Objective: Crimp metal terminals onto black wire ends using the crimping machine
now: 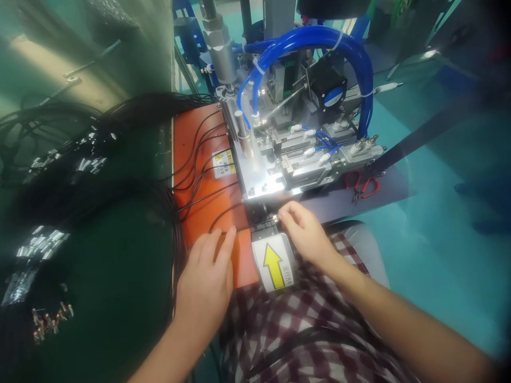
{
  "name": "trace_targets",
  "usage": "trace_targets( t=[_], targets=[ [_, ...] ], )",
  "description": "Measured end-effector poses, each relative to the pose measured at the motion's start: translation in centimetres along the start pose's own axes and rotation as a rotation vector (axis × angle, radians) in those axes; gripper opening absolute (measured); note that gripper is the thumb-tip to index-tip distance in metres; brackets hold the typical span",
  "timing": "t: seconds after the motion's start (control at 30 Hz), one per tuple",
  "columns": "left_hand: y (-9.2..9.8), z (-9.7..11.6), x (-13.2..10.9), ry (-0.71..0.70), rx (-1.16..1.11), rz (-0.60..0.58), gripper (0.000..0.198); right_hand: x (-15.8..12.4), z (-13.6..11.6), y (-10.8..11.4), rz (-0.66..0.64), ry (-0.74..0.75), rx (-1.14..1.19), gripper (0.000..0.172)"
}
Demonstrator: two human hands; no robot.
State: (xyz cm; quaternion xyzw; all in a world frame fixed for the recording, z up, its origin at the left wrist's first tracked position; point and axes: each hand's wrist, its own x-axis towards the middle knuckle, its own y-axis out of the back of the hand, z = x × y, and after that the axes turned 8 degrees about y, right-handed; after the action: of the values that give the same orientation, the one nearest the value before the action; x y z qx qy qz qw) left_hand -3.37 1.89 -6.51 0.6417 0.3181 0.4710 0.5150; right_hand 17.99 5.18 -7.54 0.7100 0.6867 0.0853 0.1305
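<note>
My right hand (301,229) pinches a small metallic cable end (276,218) over the dark track at the front of the machine (259,178). My left hand (209,266) rests on the orange plate (243,260), its fingertips close together on a thin black cable (225,232) that runs toward the right hand. Several more black cables (195,154) cross the orange plate into the machine's left edge. Below the track is a white label with a yellow arrow (273,266) pointing away from me.
Large bundles of black cable (159,197) lie on the dark green surface at the left. Blue hoses (311,37) arch over the machine. Red-handled pliers (361,187) lie at its right side.
</note>
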Motion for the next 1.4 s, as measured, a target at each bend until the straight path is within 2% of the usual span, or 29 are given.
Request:
trace_targets(
  t=[0.33, 0.6, 0.77, 1.0, 1.17, 1.4],
  targets=[
    [-0.2, 0.1, -0.1, 0.013, 0.035, 0.014, 0.041, -0.6, 2.0, 0.5, -0.008, -0.080, 0.206, 0.025],
    [-0.2, 0.1, -0.1, 0.027, 0.031, 0.017, 0.041, -0.8, 0.1, 0.0, 0.001, -0.117, 0.291, 0.026],
    [-0.2, 0.1, -0.1, 0.033, 0.027, 0.024, 0.041, -0.8, 0.1, -0.2, 0.037, -0.136, 0.330, 0.026],
    [-0.4, 0.0, 0.0, 0.010, -0.008, 0.051, 0.038, -2.4, 1.8, 1.0, 0.100, -0.204, 0.322, 0.028],
    [-0.8, -0.1, -0.1, -0.007, -0.028, 0.098, 0.033, -4.6, 3.3, 2.1, 0.133, -0.254, 0.293, 0.031],
    [-1.3, -0.3, -0.6, 0.027, -0.094, 0.078, 0.036, -7.8, 6.2, 2.7, 0.119, -0.321, 0.267, 0.039]
  ],
)
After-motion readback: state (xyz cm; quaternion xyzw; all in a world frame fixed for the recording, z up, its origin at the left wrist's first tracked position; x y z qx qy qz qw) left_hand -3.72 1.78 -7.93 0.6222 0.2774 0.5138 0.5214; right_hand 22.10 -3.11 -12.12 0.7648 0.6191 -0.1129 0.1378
